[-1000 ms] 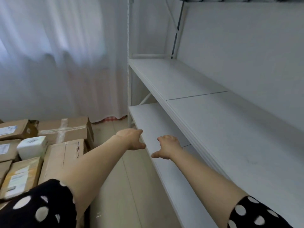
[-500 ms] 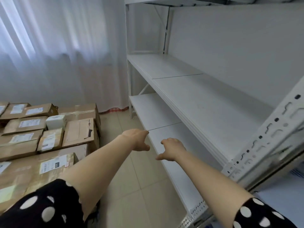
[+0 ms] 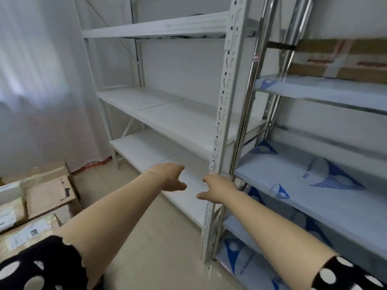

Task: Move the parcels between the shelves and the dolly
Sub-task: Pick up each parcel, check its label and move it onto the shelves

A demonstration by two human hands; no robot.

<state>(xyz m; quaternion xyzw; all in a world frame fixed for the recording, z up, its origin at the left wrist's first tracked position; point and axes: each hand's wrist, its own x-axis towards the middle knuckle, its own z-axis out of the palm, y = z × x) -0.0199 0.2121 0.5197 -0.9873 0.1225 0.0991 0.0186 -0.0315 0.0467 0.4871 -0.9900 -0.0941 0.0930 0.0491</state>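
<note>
Both my arms reach forward in front of a white shelf unit (image 3: 188, 122) whose boards carry nothing. My left hand (image 3: 169, 178) hovers over the low white shelf board (image 3: 146, 149), fingers loosely bent, holding nothing. My right hand (image 3: 217, 189) hangs beside the white perforated upright (image 3: 226, 101), fingers pointing down and away, also holding nothing. Several brown cardboard parcels (image 3: 48, 193) with labels are stacked at the lower left; the dolly beneath them is hidden. One more brown parcel (image 3: 343, 59) lies on the upper shelf of the right-hand unit.
A second shelf unit with chrome posts (image 3: 251, 91) and blue-printed film on its boards (image 3: 314, 181) stands at the right. White curtains (image 3: 41, 80) cover the left wall. Beige floor tiles (image 3: 157, 248) lie between the parcels and the shelves.
The view has swung right and pulled back, bringing the chrome shelf unit and its parcel into sight. Both hands stay stretched forward and hold nothing; the parcel stack has slid toward the left edge.
</note>
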